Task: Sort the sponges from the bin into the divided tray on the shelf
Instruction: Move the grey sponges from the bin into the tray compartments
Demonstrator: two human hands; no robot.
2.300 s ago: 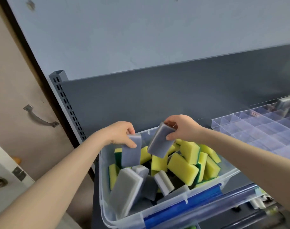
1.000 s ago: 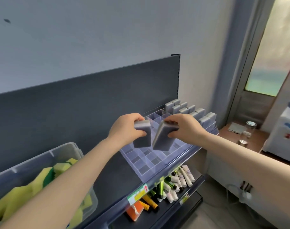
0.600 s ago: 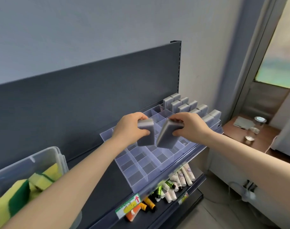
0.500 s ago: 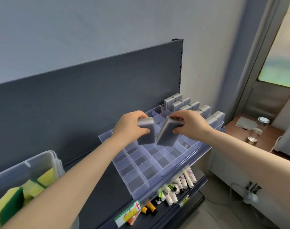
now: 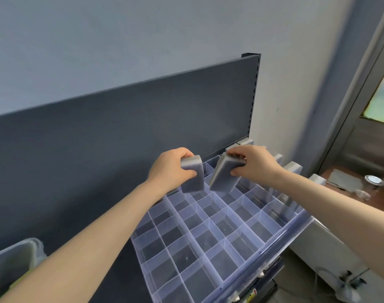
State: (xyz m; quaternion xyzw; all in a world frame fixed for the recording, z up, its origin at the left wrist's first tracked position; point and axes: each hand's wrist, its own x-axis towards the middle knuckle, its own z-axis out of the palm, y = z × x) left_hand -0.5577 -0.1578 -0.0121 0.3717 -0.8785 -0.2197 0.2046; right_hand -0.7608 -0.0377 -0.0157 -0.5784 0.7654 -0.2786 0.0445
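Note:
My left hand [image 5: 169, 169] grips a grey sponge [image 5: 193, 178] by its top end, held upright above the back of the clear divided tray [image 5: 280, 235]. My right hand [image 5: 254, 162] holds a second grey sponge [image 5: 222, 179], tilted, just to the right of the first. Both sponges hang over the tray's far rows without touching it. Several grey sponges [image 5: 291, 169] stand in the compartments at the tray's far right. The clear bin [image 5: 16, 256] shows only at the lower left edge, with a yellow-green sponge blurred inside.
A dark shelf back panel [image 5: 121, 138] rises right behind the tray. A small wooden table [image 5: 350, 193] with a glass jar [image 5: 372, 182] stands at the right, beside a door. A lower shelf edge [image 5: 263, 287] sits under the tray.
Both hands have carried the grey sponges from the bin over to the tray, and in the last half second they have moved a little further toward its back rows.

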